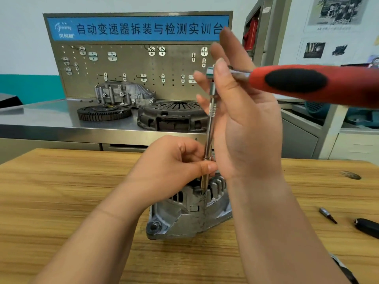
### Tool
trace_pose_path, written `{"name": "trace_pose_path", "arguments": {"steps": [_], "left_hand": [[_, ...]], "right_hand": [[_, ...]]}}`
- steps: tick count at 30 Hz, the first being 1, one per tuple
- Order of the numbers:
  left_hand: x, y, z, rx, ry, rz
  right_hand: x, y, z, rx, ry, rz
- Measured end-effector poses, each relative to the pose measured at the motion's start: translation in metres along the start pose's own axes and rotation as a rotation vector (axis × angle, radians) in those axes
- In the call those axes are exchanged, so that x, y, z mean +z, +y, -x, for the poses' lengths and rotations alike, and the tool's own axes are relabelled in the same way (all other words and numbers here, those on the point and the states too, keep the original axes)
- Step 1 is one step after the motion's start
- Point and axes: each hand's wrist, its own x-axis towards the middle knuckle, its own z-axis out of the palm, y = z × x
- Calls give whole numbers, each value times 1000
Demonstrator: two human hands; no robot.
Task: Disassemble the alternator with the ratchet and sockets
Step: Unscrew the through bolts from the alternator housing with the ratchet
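A grey metal alternator (184,214) stands on the wooden table (61,191) in the middle. A ratchet with a red and black handle (307,80) sticks out to the right at head height. From its head a long steel extension bar (211,124) runs straight down to a socket (204,181) seated on a bolt on top of the alternator. My left hand (174,167) pinches the bar just above the socket. My right hand (242,111) is raised beside the ratchet head, fingers straight and spread, thumb and fingertips touching the top of the bar.
A small screwdriver bit (328,215) and a black tool end (367,227) lie on the table at the right. Behind the table, a steel bench carries a clutch cover (174,116), a flywheel (103,112) and a housing (123,93) before a pegboard (133,64).
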Motion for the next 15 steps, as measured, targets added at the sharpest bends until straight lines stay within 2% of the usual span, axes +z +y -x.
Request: {"name": "trace_pose_path", "arguments": {"steps": [4, 6, 11, 13, 15], "left_hand": [[-5, 3, 3, 21, -111, 41], [-5, 1, 3, 32, -113, 48], [3, -2, 0, 3, 52, -5], [2, -1, 0, 12, 61, 15], [-3, 0, 1, 16, -6, 34]], "right_hand": [[-1, -1, 2, 125, -6, -137], [-2, -2, 1, 185, 22, -159], [0, -3, 1, 50, 30, -27], [-1, -3, 0, 23, 11, -18], [-1, -3, 1, 61, -18, -83]]}}
